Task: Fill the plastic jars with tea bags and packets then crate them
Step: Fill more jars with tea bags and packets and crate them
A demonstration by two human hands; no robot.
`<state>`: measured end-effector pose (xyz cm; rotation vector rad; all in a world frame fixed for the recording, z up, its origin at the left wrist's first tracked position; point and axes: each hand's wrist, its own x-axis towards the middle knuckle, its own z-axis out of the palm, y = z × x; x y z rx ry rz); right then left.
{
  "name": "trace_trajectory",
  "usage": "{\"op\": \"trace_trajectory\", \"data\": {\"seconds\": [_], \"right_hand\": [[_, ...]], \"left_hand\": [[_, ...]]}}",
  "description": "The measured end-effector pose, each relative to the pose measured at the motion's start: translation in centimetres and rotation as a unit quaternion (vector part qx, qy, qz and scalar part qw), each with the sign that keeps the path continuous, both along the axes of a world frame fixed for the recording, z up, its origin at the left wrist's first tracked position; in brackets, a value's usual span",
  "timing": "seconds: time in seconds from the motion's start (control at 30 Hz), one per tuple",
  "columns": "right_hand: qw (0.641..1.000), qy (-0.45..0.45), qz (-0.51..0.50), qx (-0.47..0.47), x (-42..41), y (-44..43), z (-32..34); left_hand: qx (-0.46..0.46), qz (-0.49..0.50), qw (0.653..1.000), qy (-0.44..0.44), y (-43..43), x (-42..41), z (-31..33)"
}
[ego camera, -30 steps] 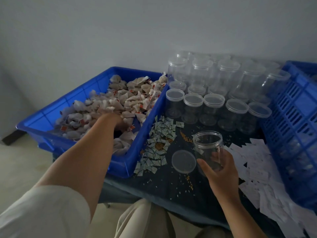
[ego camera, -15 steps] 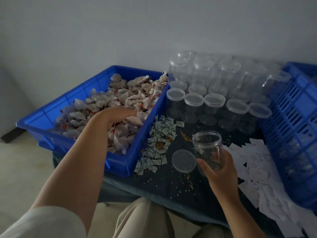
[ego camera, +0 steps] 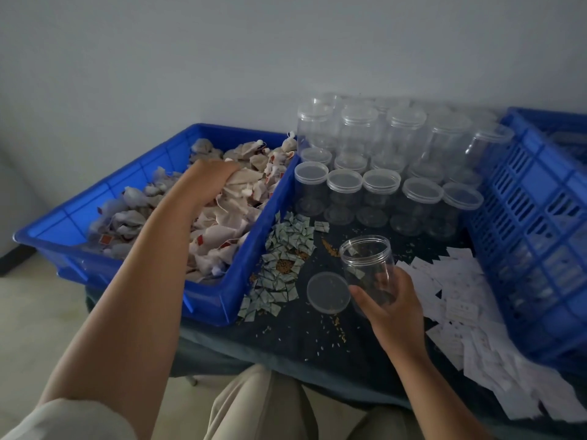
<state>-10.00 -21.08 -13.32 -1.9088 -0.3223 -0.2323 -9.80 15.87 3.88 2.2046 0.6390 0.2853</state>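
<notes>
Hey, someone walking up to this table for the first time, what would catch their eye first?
Most likely the blue bin on the left, heaped with tea bags, where the left hand grips a bunch. Next, the open jar held by the right hand at centre, then the rows of lidded empty jars behind it.

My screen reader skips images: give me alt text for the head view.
A person's left hand grips a bunch of tea bags in a blue bin while the right hand holds an open clear jar, its lid lying beside it.
</notes>
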Motion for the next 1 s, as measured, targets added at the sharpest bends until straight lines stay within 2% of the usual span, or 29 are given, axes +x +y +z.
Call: {"op": "trace_trajectory", "data": {"seconds": [0.07, 0.2, 0.33, 0.47, 0.57, 0.67, 0.73, 0.8, 0.83, 0.93, 1.0], "right_hand": [[1.0, 0.005, 0.011, 0.012, -0.2, 0.0, 0.3], [0.999, 0.01, 0.045, 0.022, -0.4, -0.1, 0.3], [0.997, 0.014, 0.072, 0.031, -0.3, -0.2, 0.1], [0.996, -0.005, 0.083, 0.014, -0.2, -0.3, 0.1], [0.996, -0.01, 0.082, 0.019, -0.2, -0.4, 0.1], [0.996, -0.016, 0.079, 0.047, -0.3, -0.4, 0.1], [0.995, -0.016, 0.073, 0.064, -0.4, -0.4, 0.2], [0.994, -0.012, 0.067, 0.084, -0.4, -0.4, 0.3], [0.993, -0.008, 0.064, 0.097, -0.4, -0.4, 0.3], [0.991, -0.003, 0.064, 0.121, -0.4, -0.4, 0.3], [0.99, -0.007, 0.061, 0.128, -0.4, -0.3, 0.5]], "left_hand": [[-0.106, -0.017, 0.994, -0.023, -1.3, -0.6, 1.3], [-0.178, -0.116, 0.975, -0.062, -4.9, -0.8, 3.1], [-0.293, -0.238, 0.921, -0.096, -9.5, 0.5, 3.0], [-0.314, -0.278, 0.904, -0.086, -13.6, 1.7, 1.4], [-0.31, -0.288, 0.904, -0.062, -16.2, 2.1, 0.4], [-0.222, -0.24, 0.944, -0.046, -17.7, 2.2, -0.2], [-0.079, -0.214, 0.973, -0.037, -18.0, 2.1, -0.4], [0.068, -0.205, 0.976, -0.035, -18.0, 2.0, -0.3], [0.11, -0.201, 0.972, -0.043, -18.0, 2.0, -0.1], [0.171, -0.194, 0.963, -0.07, -17.9, 2.2, 0.5], [0.162, -0.183, 0.965, -0.094, -17.8, 2.1, 0.9]]}}
